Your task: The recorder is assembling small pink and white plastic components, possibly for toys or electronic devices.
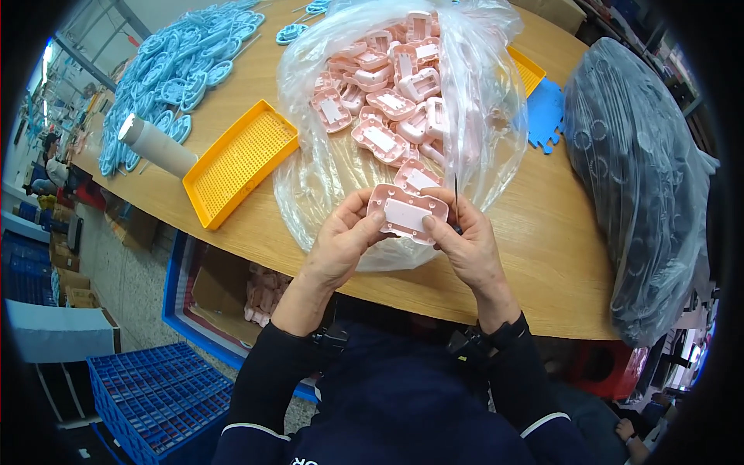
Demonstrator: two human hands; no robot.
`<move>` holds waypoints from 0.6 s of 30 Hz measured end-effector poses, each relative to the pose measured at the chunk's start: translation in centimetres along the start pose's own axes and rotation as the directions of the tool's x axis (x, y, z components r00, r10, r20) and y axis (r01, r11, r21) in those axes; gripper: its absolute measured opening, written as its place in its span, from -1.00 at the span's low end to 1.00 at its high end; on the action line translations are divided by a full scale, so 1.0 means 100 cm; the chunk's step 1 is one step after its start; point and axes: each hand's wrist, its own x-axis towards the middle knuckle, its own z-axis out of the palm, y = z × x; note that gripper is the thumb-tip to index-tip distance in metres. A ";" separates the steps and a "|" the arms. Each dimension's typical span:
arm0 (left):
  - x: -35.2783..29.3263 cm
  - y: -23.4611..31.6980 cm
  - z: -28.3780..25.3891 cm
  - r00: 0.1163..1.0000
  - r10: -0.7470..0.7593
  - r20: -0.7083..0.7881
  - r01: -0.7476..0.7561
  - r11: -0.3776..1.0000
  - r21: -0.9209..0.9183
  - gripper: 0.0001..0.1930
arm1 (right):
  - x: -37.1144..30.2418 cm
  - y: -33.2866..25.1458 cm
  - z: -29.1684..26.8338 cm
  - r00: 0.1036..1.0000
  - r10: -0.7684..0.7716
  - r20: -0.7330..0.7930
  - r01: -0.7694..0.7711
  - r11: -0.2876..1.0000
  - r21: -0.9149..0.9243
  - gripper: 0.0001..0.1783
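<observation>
Between both hands I hold a pink plastic shell, its hollow side with small round posts and a pale rectangular panel facing me. My left hand is closed on its left end, thumb on the near face. My right hand grips the right end the same way. A thin dark pointed tool sticks up at the right fingers; its lower part is mostly hidden. Just beyond the hands, a clear plastic bag lies opened out, with many similar pink shells heaped in it.
A yellow perforated tray and a white cylinder stand left, near piled light-blue plastic parts. At right are a blue mat and a big filled bag. Below the table's left edge sits a blue crate holding a carton.
</observation>
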 end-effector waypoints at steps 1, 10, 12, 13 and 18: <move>0.000 0.000 0.001 1.000 0.021 0.005 -0.021 0.999 0.031 -0.64 | -0.001 0.000 0.000 1.000 -0.002 -0.007 0.002 1.000 -0.017 -0.64; 0.007 -0.004 0.002 0.991 0.093 -0.093 -0.067 0.965 0.255 -0.66 | -0.003 0.003 0.006 0.973 -0.169 -0.154 0.129 0.962 -0.242 -0.64; 0.000 -0.002 0.003 0.994 0.026 -0.107 -0.015 0.995 0.096 -0.66 | -0.004 0.003 0.010 0.949 -0.235 -0.212 0.147 0.920 -0.362 -0.61; -0.004 -0.001 0.004 0.993 -0.042 -0.111 0.035 0.997 -0.065 -0.66 | -0.004 0.004 0.012 0.907 -0.410 -0.100 0.281 0.763 -0.582 -0.57; -0.009 -0.014 0.005 0.997 -0.042 -0.061 0.026 0.968 -0.248 -0.60 | -0.013 0.016 0.038 0.776 -0.560 0.289 0.546 0.366 -0.754 -0.51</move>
